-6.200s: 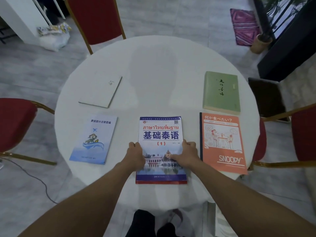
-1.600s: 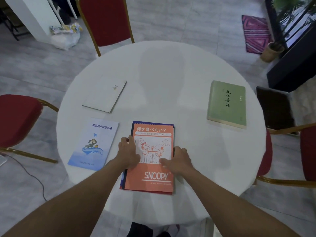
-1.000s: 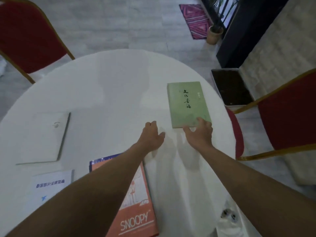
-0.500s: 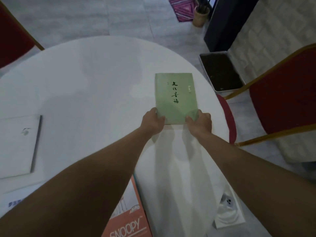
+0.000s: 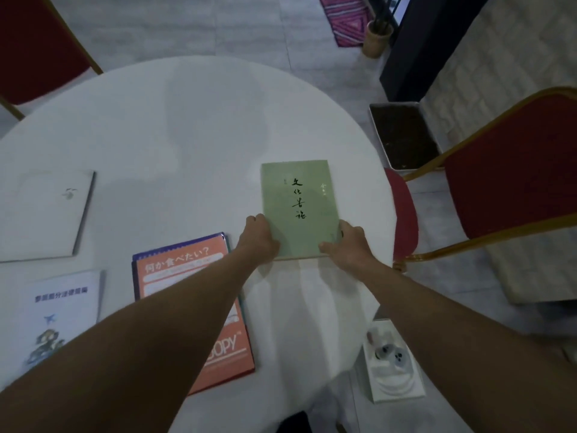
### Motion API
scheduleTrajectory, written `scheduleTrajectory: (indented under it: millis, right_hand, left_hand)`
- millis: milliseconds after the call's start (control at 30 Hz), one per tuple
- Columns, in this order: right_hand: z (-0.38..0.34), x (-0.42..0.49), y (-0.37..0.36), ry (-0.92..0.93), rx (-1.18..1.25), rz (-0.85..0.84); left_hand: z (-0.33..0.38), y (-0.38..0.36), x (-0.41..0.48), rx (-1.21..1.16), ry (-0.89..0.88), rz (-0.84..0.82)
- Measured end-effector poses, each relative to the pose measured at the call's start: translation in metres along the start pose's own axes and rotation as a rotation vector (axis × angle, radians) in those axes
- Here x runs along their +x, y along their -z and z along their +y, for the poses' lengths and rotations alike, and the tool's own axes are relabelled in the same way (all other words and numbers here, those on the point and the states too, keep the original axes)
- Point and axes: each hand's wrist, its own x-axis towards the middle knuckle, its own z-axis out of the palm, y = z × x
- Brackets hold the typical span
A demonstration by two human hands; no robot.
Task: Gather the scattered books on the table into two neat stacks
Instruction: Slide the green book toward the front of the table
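Observation:
A green book (image 5: pixel 298 204) lies on the right part of the round white table (image 5: pixel 193 135). My left hand (image 5: pixel 257 237) grips its near left corner and my right hand (image 5: pixel 348 243) grips its near right corner. To the left, an orange Snoopy book (image 5: pixel 184 270) lies on top of a blue-edged book, partly hidden by my left forearm. A pale blue booklet (image 5: pixel 59 310) lies at the near left, and a white book (image 5: pixel 46 210) lies farther back on the left.
Red chairs with gold frames stand at the right (image 5: pixel 512 179) and the far left (image 5: pixel 37 45). On the floor to the right are a tray of soil (image 5: pixel 402 132), a white power strip (image 5: pixel 392 364), a plant pot (image 5: pixel 376 39) and a patterned rug (image 5: pixel 349 20).
Both hands left the Snoopy stack, reached right and took hold of the green book's near corners. The book now sits nearer the stack and me than half a second ago.

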Motion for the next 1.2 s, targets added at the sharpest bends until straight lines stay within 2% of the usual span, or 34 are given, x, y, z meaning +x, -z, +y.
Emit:
scheduleTrajectory:
  millis: [133, 400, 700, 767, 867, 933, 1067, 1200]
  right_hand:
    - [0.015, -0.024, 0.006, 0.044, -0.081, -0.083]
    - [0.043, -0.063, 0.016, -0.005, -0.227, -0.191]
    - [0.047, -0.078, 0.013, -0.034, -0.405, -0.225]
    - [0.044, -0.081, 0.010, -0.018, -0.405, -0.174]
    - [0.029, -0.085, 0.004, 0.075, -0.383, -0.045]
    - [0.015, -0.086, 0.000, 0.130, -0.370, -0.017]
    - [-0.021, -0.091, -0.013, 0.233, -0.317, -0.048]
    - [-0.057, -0.093, -0.035, 0.343, -0.403, -0.078]
  left_hand:
    - [-0.005, -0.016, -0.031, 0.012, -0.015, -0.053]
    - [-0.010, -0.045, -0.078, 0.041, 0.022, -0.148]
    - [-0.023, -0.054, -0.104, 0.079, 0.012, -0.202]
    - [-0.024, -0.048, -0.107, 0.090, -0.018, -0.197]
    - [-0.027, -0.033, -0.115, 0.110, -0.083, -0.144]
    - [-0.030, -0.019, -0.119, 0.161, -0.099, -0.078]
    - [-0.045, 0.017, -0.126, 0.190, -0.073, 0.080]
    - [-0.072, 0.052, -0.128, 0.205, -0.047, 0.185]
